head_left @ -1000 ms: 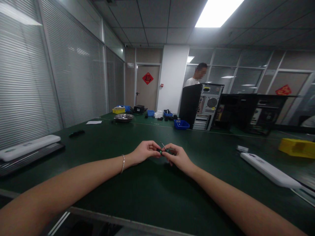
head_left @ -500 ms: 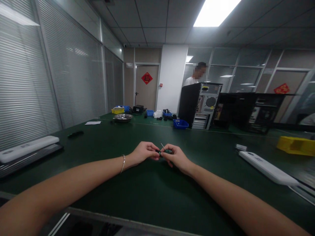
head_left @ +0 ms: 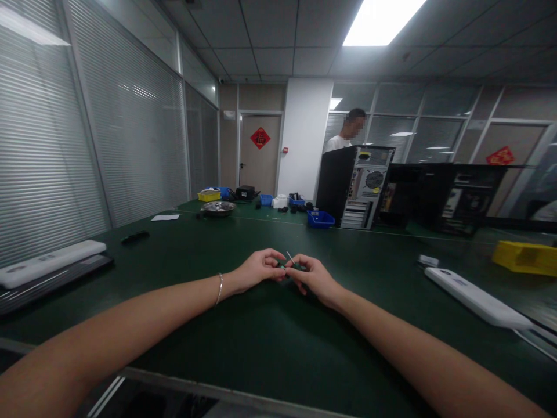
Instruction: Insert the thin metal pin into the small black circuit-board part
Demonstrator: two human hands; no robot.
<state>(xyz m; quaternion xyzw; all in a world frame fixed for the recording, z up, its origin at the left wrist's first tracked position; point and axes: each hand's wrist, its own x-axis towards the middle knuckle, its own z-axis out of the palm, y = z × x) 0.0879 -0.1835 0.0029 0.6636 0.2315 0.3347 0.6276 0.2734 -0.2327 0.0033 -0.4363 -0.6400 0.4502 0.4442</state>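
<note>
Where the two hands meet over the dark green tabletop (head_left: 261, 342), the left hand (head_left: 257, 270) and right hand (head_left: 314, 277) both pinch a small green-handled screwdriver (head_left: 290, 262), whose handle the fingertips largely hide while its thin shaft pokes up. Far back stand a blue bin (head_left: 320, 219) and a metal bowl (head_left: 218, 208), their contents too distant to make out. Bare tabletop surrounds the hands, and a yellow bin (head_left: 524, 258) lies well apart, right.

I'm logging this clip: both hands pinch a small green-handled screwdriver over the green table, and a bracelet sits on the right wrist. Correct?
Not quite. The head view shows the bracelet on the left wrist. The rest stands: left hand and right hand pinch the small screwdriver over the green table.
</note>
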